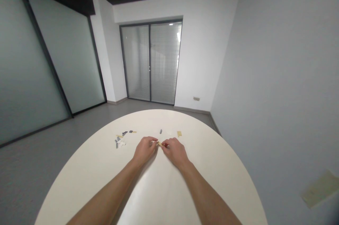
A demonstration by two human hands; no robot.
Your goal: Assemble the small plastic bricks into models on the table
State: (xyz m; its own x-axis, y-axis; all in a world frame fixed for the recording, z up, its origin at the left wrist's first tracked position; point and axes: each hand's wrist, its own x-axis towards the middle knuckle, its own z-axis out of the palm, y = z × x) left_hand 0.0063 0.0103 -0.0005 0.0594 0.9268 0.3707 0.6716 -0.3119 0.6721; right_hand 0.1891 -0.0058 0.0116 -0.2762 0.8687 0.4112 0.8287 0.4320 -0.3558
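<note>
Both my hands meet over the middle of a round white table. Between their fingertips is a small tan piece, too small to identify. My left hand pinches its left end, and my right hand pinches the right end. Just beyond them lies a small grey block. A flat yellowish square rests past my right hand. To the left of my left hand are grey pieces, white scraps and dark pieces with thin tan strips.
Another dark piece with a tan strip lies near the far left of the table. Glass doors stand behind the table. A white wall rises close on the right, and frosted glass panels line the left.
</note>
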